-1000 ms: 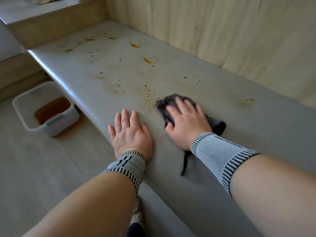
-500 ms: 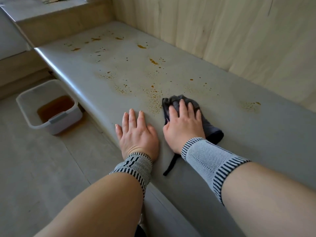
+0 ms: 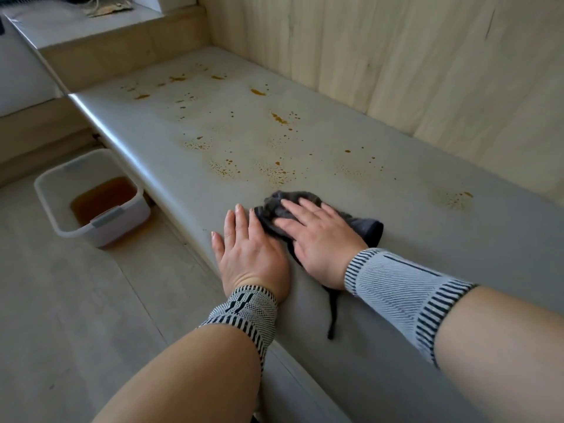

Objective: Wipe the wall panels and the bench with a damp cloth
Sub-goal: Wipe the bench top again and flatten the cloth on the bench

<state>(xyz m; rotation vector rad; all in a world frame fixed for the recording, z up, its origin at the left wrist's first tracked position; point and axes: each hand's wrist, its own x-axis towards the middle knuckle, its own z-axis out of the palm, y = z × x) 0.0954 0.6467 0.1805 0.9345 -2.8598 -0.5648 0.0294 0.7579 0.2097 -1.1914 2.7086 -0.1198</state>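
Wiping the counter, with most of the splatter not yet reached

Nearest, the left hand (image 3: 248, 254) lies flat and spread on the counter (image 3: 427, 270); just beside it the right hand (image 3: 320, 239) presses the dark cloth (image 3: 366, 227) down with straight fingers; the near stretch looks clean; beyond the cloth, amber spots (image 3: 274, 172) dot the surface to the far end; the wall panels (image 3: 396, 56) show one dark streak at far right.

Bare forearms; grey-white knit wristbands (image 3: 396, 282), black-striped edges, both wrists.
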